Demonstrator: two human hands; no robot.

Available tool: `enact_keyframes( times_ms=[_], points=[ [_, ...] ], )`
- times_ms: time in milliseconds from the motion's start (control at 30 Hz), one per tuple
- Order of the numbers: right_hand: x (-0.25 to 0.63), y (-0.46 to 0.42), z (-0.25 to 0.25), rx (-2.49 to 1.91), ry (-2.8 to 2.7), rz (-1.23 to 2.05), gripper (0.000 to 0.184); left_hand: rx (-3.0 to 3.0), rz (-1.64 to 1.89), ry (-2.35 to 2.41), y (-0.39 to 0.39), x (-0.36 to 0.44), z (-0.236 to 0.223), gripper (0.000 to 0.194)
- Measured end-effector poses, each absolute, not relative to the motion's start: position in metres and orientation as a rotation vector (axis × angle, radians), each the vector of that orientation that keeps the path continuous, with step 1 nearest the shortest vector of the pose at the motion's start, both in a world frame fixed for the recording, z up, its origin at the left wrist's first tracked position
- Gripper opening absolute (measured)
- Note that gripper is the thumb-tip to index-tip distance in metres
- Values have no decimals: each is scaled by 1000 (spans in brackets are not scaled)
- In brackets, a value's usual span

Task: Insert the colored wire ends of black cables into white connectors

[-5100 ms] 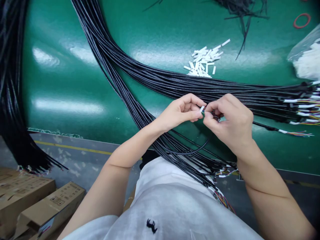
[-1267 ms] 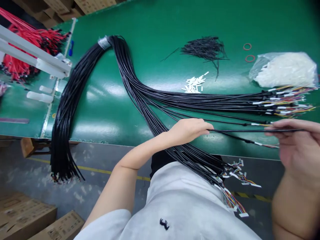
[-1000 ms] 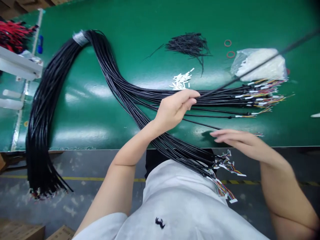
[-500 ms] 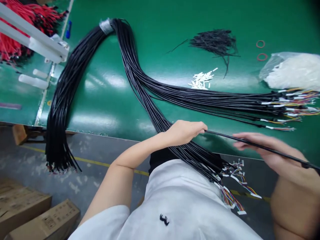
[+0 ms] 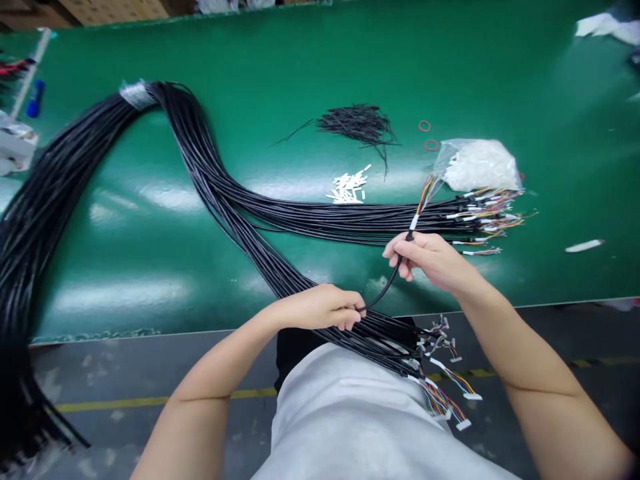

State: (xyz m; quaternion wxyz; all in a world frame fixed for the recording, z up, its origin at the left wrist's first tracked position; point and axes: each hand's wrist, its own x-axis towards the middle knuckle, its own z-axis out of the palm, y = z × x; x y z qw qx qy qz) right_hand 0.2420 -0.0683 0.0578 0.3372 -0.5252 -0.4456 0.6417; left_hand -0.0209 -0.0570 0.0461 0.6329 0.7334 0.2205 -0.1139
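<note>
One black cable (image 5: pixel 384 292) runs in a curve between my two hands. My left hand (image 5: pixel 330 307) is closed around it, above the near branch of the cable bundle (image 5: pixel 280 270). Near the cable's end, my right hand (image 5: pixel 425 259) pinches it just below a white sleeve (image 5: pixel 414 222), with thin coloured wires (image 5: pixel 427 193) fanning out above. The bundle's far branch (image 5: pixel 325 217) lies on the table behind my hands, its wire ends (image 5: pixel 490 210) bare and coloured. White connectors (image 5: pixel 464 424) tip the near branch, which hangs over the table edge by my body.
On the green table (image 5: pixel 280 60) lie a pile of black ties (image 5: pixel 355 123), small white sleeves (image 5: pixel 349 187), red rings (image 5: pixel 431 145) and a clear bag of white pieces (image 5: pixel 480 165). Plastic wrap (image 5: pixel 137 95) binds the bundle at the left. A white pen-like object (image 5: pixel 585 246) lies at the right.
My right hand has come in from the far right toward my left, bringing the cable's end up into view. The once taut cable now bends. The camera view has shifted right.
</note>
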Motion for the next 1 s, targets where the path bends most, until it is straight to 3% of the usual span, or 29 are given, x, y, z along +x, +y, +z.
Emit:
enact_keyframes(
  times_ms=[200, 333, 400, 500, 700, 833, 1000],
  points=[
    [233, -67, 61, -1347, -1213, 1883, 45, 1627, -201, 448, -56, -24, 49, 28],
    [218, -76, 52, -1378, -1368, 2077, 39, 1611, 354, 888, -50, -16, 44, 28],
    [212, -82, 43, -1390, -1414, 2127, 39, 1475, 589, 905, -46, -9, 38, 39],
    [209, -88, 31, -1403, -1492, 2168, 41, 1395, 721, 866, -40, 4, 28, 37],
    [216, -67, 38, -1372, -1545, 1663, 33, 1172, 786, 812, -33, 24, 15, 54],
    [210, -44, 47, -1411, -1432, 1606, 20, 1206, 914, 835, -21, 28, 11, 51],
    [208, -29, 28, -1418, -1341, 1525, 20, 1376, 1047, 947, -8, 25, 1, 49]
  ],
)
